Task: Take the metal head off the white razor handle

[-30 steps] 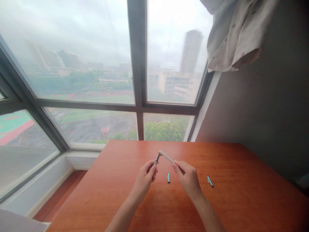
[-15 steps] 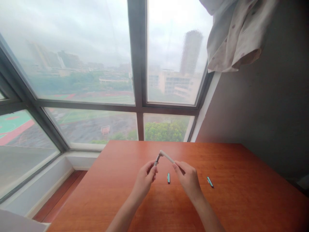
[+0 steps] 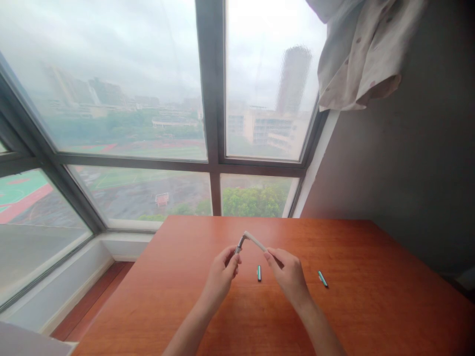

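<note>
Nearby, one short teal cylinder [image 3: 259, 273] lies on the reddish-brown wooden worktop [image 3: 371, 306] between the left hand [image 3: 221, 274] and the right hand [image 3: 287, 273]. A second teal cylinder [image 3: 322, 278] lies just right of them, nothing covering either. Beyond the worktop stands a large dark-framed window [image 3: 211, 123], with a grey wall [image 3: 408, 173] and a pale spotted cloth [image 3: 363, 54] to the right. Above the wood, the left hand pinches a small grey metal piece [image 3: 239, 244] and the right pinches a slim cream tube [image 3: 255, 240], their far ends meeting. Since a moment ago, almost nothing has shifted.
</note>
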### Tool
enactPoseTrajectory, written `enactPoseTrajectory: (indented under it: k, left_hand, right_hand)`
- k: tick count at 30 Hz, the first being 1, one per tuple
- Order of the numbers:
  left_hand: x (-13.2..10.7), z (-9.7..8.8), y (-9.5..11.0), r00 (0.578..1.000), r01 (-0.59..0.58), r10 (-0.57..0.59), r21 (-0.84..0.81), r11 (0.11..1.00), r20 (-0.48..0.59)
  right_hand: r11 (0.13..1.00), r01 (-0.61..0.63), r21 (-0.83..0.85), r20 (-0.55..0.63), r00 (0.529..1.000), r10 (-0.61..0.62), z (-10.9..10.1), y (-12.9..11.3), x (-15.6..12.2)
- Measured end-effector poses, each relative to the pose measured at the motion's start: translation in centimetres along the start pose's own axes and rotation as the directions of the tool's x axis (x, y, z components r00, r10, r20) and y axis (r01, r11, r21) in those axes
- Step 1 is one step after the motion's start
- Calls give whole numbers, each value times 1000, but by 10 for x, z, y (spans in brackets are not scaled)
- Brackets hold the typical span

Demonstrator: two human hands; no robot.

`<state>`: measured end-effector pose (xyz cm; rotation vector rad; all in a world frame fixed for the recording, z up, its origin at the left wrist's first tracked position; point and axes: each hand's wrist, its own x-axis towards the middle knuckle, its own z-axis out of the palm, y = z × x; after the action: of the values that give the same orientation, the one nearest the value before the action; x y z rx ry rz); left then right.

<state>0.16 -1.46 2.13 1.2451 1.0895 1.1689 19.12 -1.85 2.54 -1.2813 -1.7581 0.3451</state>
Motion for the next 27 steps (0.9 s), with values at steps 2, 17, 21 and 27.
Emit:
enactPoseTrajectory:
  k: [2,17,21,27]
  left_hand:
    - [0,0,0,1000,-4,4,12,1000,0]
    - [2,-8,8,994,-42,55,122,992,-100]
    - [3,-11,10,990,-54,73,154,987,-122]
    - [2,-10,12,989,-46,68,157,987,-135]
  right_hand:
    - [999,-10,40,8,1000,9,-1,-1,0]
    - [994,-69,80,-2,998,69,-6,-3,0]
    - [994,-53,95,-14,998,55,-7,-6,1]
    - [995,-37,96,-12,999,38,-6,-8,1]
